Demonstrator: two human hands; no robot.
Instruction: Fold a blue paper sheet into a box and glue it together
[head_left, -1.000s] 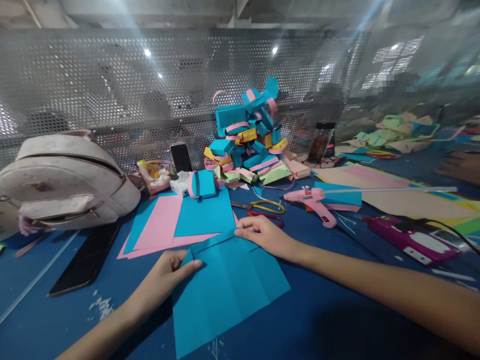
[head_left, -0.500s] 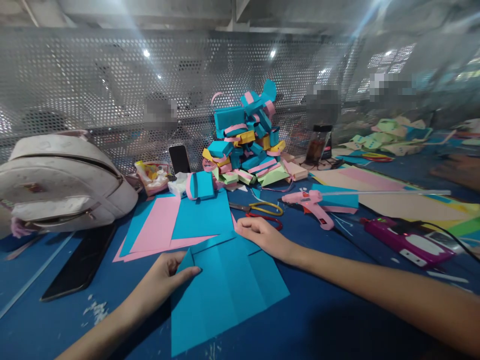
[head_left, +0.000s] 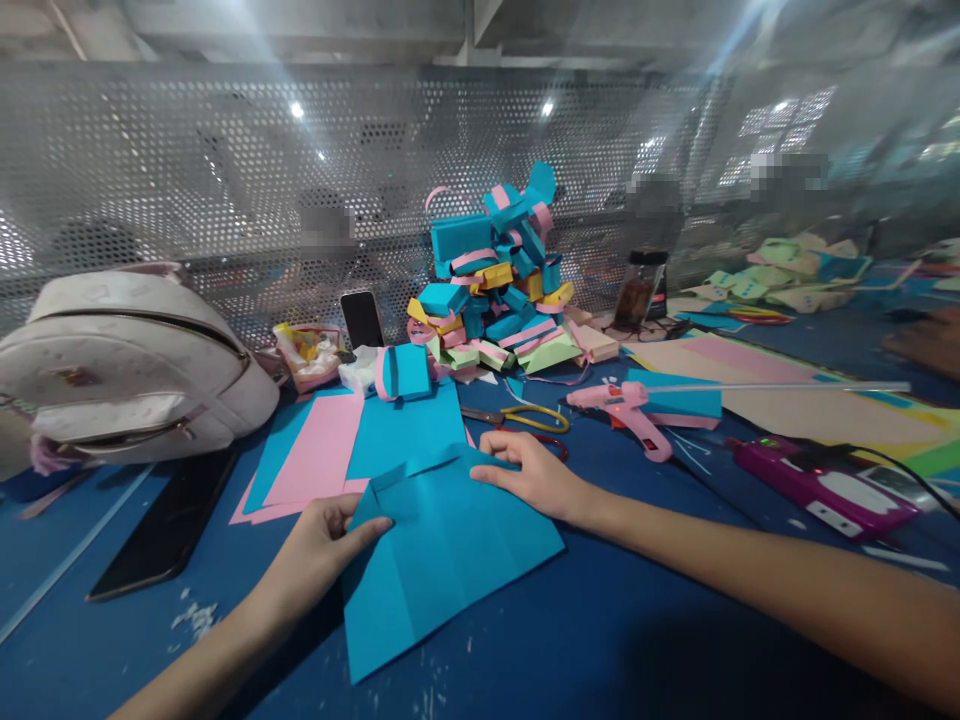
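Observation:
A creased blue sheet of paper is tilted up off the table in front of me, its far edge partly folded over. My left hand pinches its left edge, thumb on top and fingers beneath. At the far right corner, my right hand grips the sheet between thumb and fingers. Just beyond it lie scissors with yellow and red handles, partly hidden by that hand. Blue sheets and pink sheets lie flat behind the held paper, with a small blue paper box on them.
A pink glue gun and a purple power strip with a cord lie to the right. Folded paper boxes are piled at the back. On the left are a white backpack and a black phone. Another person's hand shows far right.
The blue sheet's far edge has risen and its near edge has drawn back from me. My right hand has shifted slightly right, its thumb now on top of the sheet.

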